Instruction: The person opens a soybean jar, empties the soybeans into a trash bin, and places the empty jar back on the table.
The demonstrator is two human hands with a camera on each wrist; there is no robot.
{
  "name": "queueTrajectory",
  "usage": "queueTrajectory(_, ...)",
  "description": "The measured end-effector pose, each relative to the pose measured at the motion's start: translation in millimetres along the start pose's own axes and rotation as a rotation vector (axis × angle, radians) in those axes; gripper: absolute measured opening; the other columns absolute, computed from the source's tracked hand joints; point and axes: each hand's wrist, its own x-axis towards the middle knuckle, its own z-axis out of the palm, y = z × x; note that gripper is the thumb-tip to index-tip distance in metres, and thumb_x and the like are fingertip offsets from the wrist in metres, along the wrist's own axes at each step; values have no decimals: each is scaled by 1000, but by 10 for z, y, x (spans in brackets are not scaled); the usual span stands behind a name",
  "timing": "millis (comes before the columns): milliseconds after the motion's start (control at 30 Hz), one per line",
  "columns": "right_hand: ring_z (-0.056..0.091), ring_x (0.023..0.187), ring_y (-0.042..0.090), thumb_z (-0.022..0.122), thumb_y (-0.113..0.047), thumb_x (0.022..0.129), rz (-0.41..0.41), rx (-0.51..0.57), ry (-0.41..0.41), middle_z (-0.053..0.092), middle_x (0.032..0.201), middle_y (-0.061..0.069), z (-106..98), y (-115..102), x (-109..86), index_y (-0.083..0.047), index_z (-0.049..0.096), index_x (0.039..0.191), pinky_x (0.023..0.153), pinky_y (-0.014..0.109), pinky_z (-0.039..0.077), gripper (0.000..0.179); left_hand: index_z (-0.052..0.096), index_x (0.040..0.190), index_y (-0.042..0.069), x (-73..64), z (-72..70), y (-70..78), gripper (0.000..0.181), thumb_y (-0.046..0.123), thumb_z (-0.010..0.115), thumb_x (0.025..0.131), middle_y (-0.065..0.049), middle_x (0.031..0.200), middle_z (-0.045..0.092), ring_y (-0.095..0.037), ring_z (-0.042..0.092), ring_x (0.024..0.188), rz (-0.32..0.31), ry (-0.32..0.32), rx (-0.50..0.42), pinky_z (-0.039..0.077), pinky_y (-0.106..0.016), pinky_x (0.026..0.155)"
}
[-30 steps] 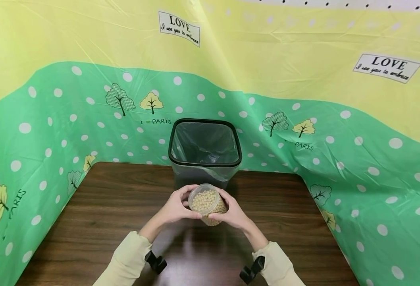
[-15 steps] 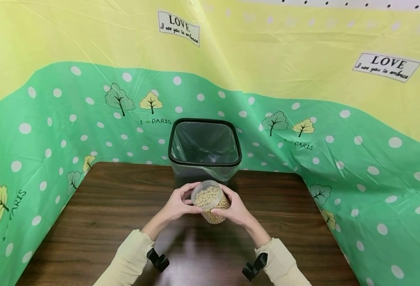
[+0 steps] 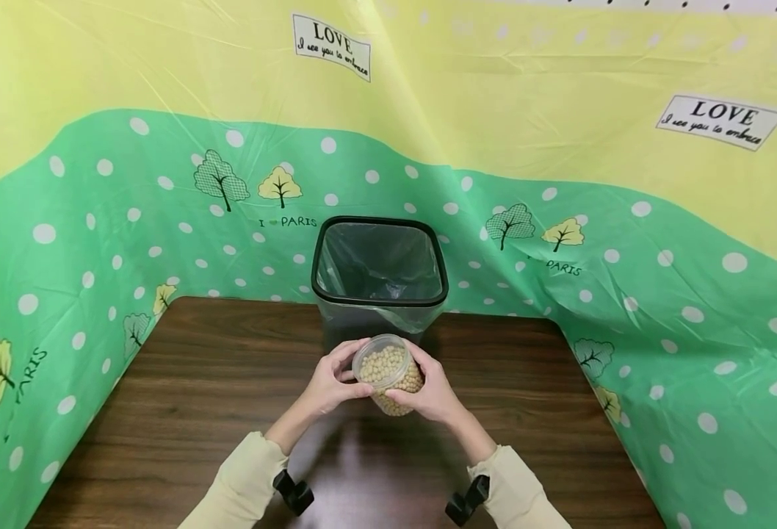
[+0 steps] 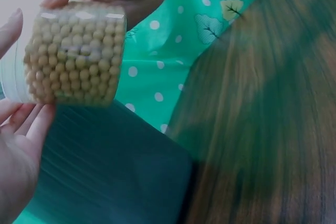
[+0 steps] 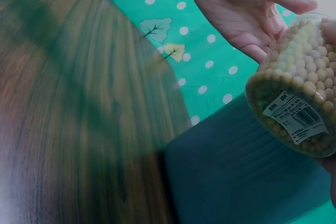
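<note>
Both hands hold a clear plastic jar of soybeans (image 3: 395,378), raised over the table just in front of the bin. The jar is tilted, with its mouth up and to the left; I cannot tell whether a clear lid covers it. My left hand (image 3: 329,378) has its thumb and fingers about the jar's upper end. My right hand (image 3: 433,386) grips the jar's right side, thumb in front. In the left wrist view, pale round beans fill the jar (image 4: 76,59). A barcode label (image 5: 295,116) shows on its base in the right wrist view.
A black-rimmed waste bin (image 3: 378,302) with a clear liner stands behind the jar at the table's far edge. Dark wood table (image 3: 230,382) lies beneath. A green and yellow patterned cloth (image 3: 494,132) hangs along the back and both sides.
The jar and both hands have shifted slightly right and away from me, then stayed nearly still. The grip of both hands looks the same.
</note>
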Motion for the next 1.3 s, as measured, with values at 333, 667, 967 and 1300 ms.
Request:
queueTrajectory(333, 53, 103, 20, 77, -1, 66, 69, 44, -10, 54, 119, 20, -23, 168, -61, 3, 42, 131, 87, 25, 43, 74, 44, 127, -7, 39, -50, 36, 67, 4, 77, 70, -25, 126, 45, -27, 50, 112, -229, -22, -47, 51, -34, 80)
queueTrajectory(667, 56, 92, 10, 75, -7, 71, 118, 239, -40, 57, 105, 22, 15, 408, -123, 3, 45, 127, 78, 26, 48, 64, 39, 130, -12, 46, -182, -65, 77, 24, 76, 73, -30, 131, 40, -8, 53, 107, -263, -123, -178, 50, -24, 78)
queueTrajectory(967, 55, 94, 11, 76, 3, 62, 69, 158, -45, 56, 108, 26, -19, 153, -103, 10, 42, 126, 80, 23, 46, 72, 43, 126, -13, -17, -76, 8, 68, 9, 76, 72, -26, 125, 48, -11, 55, 103, -257, -8, -200, 51, -27, 78)
queueTrajectory(1300, 55, 94, 10, 76, 6, 60, 84, 72, 32, 57, 107, 26, -30, 57, -106, 13, 45, 122, 80, 20, 45, 70, 42, 124, -13, 26, -100, 45, 65, 11, 75, 74, -28, 123, 46, -11, 53, 104, -299, -38, -182, 50, -25, 79)
